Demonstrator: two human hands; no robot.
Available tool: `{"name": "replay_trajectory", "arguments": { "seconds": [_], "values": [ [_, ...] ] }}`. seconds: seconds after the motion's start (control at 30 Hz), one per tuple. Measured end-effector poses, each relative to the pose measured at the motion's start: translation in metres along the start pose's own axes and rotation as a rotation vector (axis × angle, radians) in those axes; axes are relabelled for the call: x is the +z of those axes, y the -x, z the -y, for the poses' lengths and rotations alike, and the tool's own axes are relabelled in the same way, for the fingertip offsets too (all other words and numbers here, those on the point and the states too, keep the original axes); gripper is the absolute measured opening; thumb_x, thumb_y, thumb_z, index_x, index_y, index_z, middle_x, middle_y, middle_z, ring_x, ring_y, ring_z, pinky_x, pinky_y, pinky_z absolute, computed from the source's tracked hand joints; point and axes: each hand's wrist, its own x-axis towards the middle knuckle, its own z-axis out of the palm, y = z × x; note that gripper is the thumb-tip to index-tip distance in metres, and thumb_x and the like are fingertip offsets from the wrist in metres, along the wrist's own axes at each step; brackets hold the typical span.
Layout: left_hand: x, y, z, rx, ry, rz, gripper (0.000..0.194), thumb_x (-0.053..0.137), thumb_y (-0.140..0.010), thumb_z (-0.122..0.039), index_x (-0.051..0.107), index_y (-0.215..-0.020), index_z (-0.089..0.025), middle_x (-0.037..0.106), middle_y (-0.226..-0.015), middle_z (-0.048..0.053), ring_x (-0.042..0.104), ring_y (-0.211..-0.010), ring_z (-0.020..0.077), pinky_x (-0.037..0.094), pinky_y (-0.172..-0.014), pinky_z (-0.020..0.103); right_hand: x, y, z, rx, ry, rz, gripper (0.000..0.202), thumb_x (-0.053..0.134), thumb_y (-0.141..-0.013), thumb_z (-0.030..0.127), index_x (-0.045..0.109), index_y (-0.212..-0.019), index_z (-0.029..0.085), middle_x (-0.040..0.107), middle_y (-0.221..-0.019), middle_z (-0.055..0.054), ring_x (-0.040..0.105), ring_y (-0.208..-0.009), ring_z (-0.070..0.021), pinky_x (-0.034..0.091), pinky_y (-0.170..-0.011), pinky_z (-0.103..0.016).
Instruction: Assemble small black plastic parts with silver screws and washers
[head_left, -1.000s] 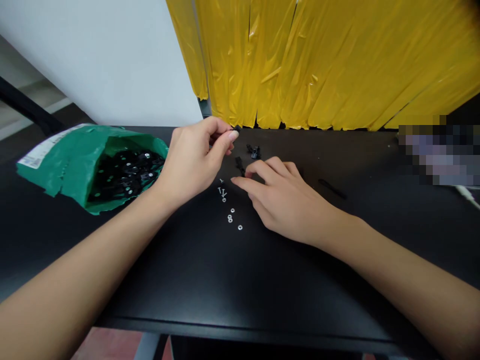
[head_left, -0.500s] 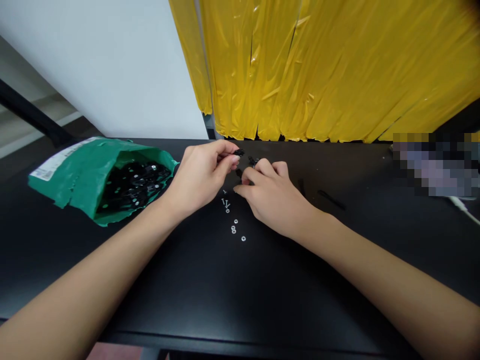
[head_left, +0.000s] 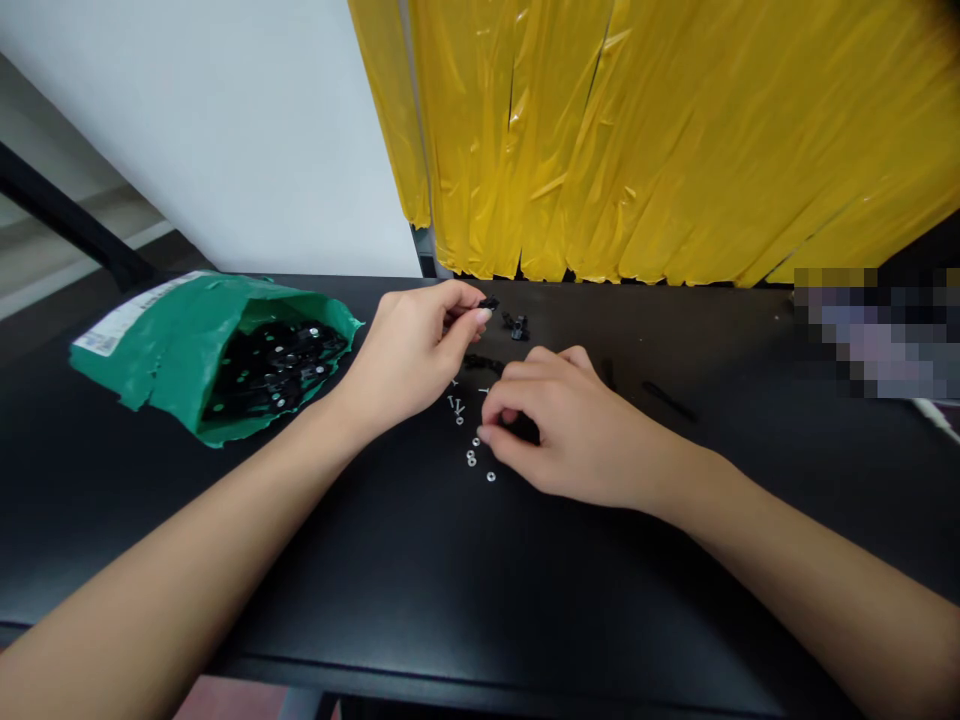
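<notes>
A small black plastic part (head_left: 489, 303) is pinched between the thumb and fingertips of my left hand (head_left: 416, 345), just above the table. My right hand (head_left: 566, 420) is low over the table, fingers curled, thumb and index tips slightly apart, with nothing visible between them. Close to those tips are small silver nuts (head_left: 472, 461) and several silver screws (head_left: 457, 405). Another black plastic piece (head_left: 517, 326) sits beyond my right hand. More black pieces (head_left: 482, 363) lie between the hands, partly covered by my right fingers.
On the left, a torn green bag (head_left: 161, 350) lies with its mouth toward me, holding many black parts with silver bits. Thin black strips (head_left: 669, 400) are on the black table (head_left: 420, 590) at right. Yellow plastic sheeting (head_left: 660, 150) and a white panel (head_left: 247, 130) stand behind.
My right hand has come back toward me from the black pieces to the nuts and screws, uncovering a black piece. My left hand keeps its hold on the black plastic part.
</notes>
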Motion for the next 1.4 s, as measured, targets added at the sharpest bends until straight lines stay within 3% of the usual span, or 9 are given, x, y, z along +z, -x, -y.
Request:
{"name": "replay_trajectory", "arguments": {
  "seconds": [0.1, 0.27, 0.53, 0.63, 0.77, 0.83, 1.03, 1.13, 1.4],
  "values": [
    [0.002, 0.000, 0.001, -0.003, 0.004, 0.002, 0.019, 0.061, -0.099, -0.033, 0.074, -0.100, -0.019, 0.081, -0.090, 0.006, 0.076, -0.081, 0.0226, 0.060, -0.082, 0.036, 0.005, 0.000, 0.002, 0.004, -0.024, 0.063, 0.012, 0.071, -0.096, 0.029, 0.070, -0.089, 0.020, 0.071, -0.086, 0.001, 0.055, -0.092, -0.0209, 0.027, -0.083, -0.038],
    [0.005, 0.000, 0.004, 0.028, -0.027, 0.001, 0.017, 0.063, -0.096, -0.032, 0.074, -0.098, -0.021, 0.081, -0.089, 0.004, 0.075, -0.079, 0.0224, 0.060, -0.080, 0.037, 0.011, -0.003, 0.000, -0.040, 0.047, 0.127, 0.014, 0.060, -0.102, 0.016, 0.069, -0.092, 0.020, 0.074, -0.096, -0.002, 0.051, -0.096, -0.0232, 0.022, -0.078, -0.038],
    [0.006, 0.001, 0.005, 0.006, -0.030, 0.001, 0.018, 0.062, -0.097, -0.033, 0.076, -0.099, -0.021, 0.080, -0.089, 0.005, 0.075, -0.077, 0.0225, 0.061, -0.083, 0.039, 0.012, -0.002, 0.000, -0.060, 0.146, 0.118, 0.018, 0.051, -0.102, 0.012, 0.068, -0.096, 0.015, 0.072, -0.101, -0.008, 0.053, -0.097, -0.0255, 0.023, -0.079, -0.039],
    [0.006, 0.001, 0.005, 0.006, -0.023, -0.012, 0.018, 0.063, -0.097, -0.034, 0.076, -0.100, -0.021, 0.080, -0.092, 0.006, 0.075, -0.081, 0.0236, 0.061, -0.082, 0.039, 0.010, -0.002, -0.006, -0.077, 0.125, 0.027, 0.016, 0.053, -0.100, 0.014, 0.068, -0.094, 0.016, 0.073, -0.098, -0.005, 0.058, -0.097, -0.0238, 0.025, -0.083, -0.039],
    [0.004, 0.000, 0.003, 0.017, -0.016, 0.004, 0.017, 0.066, -0.095, -0.037, 0.075, -0.096, -0.022, 0.080, -0.091, 0.005, 0.073, -0.078, 0.0222, 0.059, -0.076, 0.036, 0.001, 0.000, -0.019, -0.112, 0.002, -0.131, 0.008, 0.066, -0.088, 0.013, 0.068, -0.084, 0.019, 0.070, -0.077, 0.005, 0.063, -0.079, -0.0158, 0.025, -0.089, -0.039],
    [0.005, 0.000, 0.001, 0.018, -0.010, 0.025, 0.018, 0.067, -0.095, -0.036, 0.074, -0.092, -0.021, 0.079, -0.085, 0.003, 0.071, -0.074, 0.0199, 0.057, -0.072, 0.033, -0.003, 0.001, -0.023, -0.123, -0.008, -0.227, 0.010, 0.067, -0.085, 0.010, 0.069, -0.086, 0.019, 0.071, -0.077, 0.006, 0.065, -0.076, -0.0147, 0.027, -0.089, -0.039],
    [0.008, 0.003, -0.007, 0.000, 0.077, 0.068, 0.018, 0.069, -0.093, -0.032, 0.074, -0.087, -0.017, 0.077, -0.078, 0.002, 0.071, -0.071, 0.0174, 0.052, -0.067, 0.029, -0.009, 0.002, -0.034, -0.127, -0.098, -0.467, 0.017, 0.063, -0.097, 0.010, 0.077, -0.096, 0.021, 0.079, -0.094, -0.002, 0.072, -0.088, -0.0204, 0.045, -0.079, -0.035],
    [0.009, 0.004, -0.011, -0.036, 0.147, 0.097, 0.019, 0.070, -0.094, -0.034, 0.075, -0.088, -0.016, 0.077, -0.076, 0.002, 0.072, -0.070, 0.0167, 0.052, -0.065, 0.027, -0.009, 0.002, -0.037, -0.081, -0.137, -0.536, 0.019, 0.067, -0.096, 0.010, 0.080, -0.098, 0.024, 0.081, -0.097, -0.002, 0.073, -0.092, -0.0227, 0.052, -0.081, -0.036],
    [0.010, 0.004, -0.020, -0.108, 0.371, 0.177, 0.013, 0.071, -0.093, -0.026, 0.075, -0.086, -0.016, 0.075, -0.072, 0.001, 0.072, -0.068, 0.0135, 0.056, -0.065, 0.022, -0.008, 0.001, -0.038, -0.017, -0.152, -0.659, 0.010, 0.072, -0.098, 0.022, 0.081, -0.097, 0.025, 0.081, -0.095, -0.002, 0.072, -0.086, -0.0217, 0.055, -0.077, -0.036]
  ]
}}
